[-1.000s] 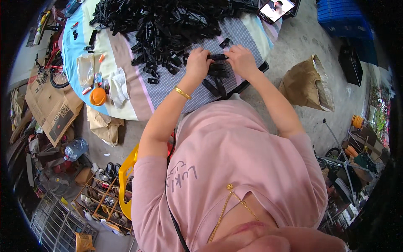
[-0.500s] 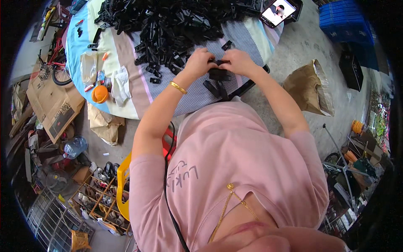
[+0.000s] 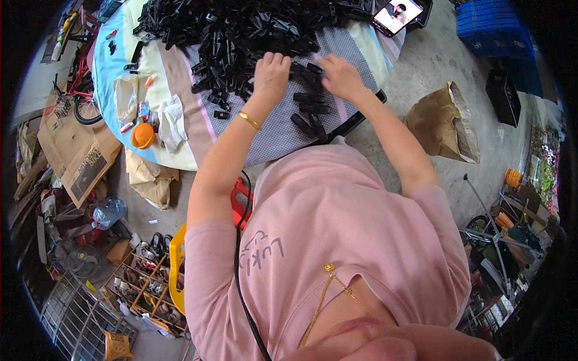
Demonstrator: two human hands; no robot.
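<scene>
Black plastic pieces (image 3: 241, 30) are heaped on the far table (image 3: 180, 78). Left hand (image 3: 271, 75) and right hand (image 3: 339, 75) rest spread on them, holding nothing I can see; loose pieces (image 3: 310, 123) near the edge may slide off.

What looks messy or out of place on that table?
Nothing looks damaged. The black plastic parts lie in a loose heap, a few strays near the table edge. An orange lid and crumpled wrappers sit at the left.

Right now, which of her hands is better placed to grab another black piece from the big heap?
Probably the left hand: it rests right at the edge of the heap of black plastic pieces. The right hand lies over the few loose pieces nearer her, slightly further from the heap.
</scene>
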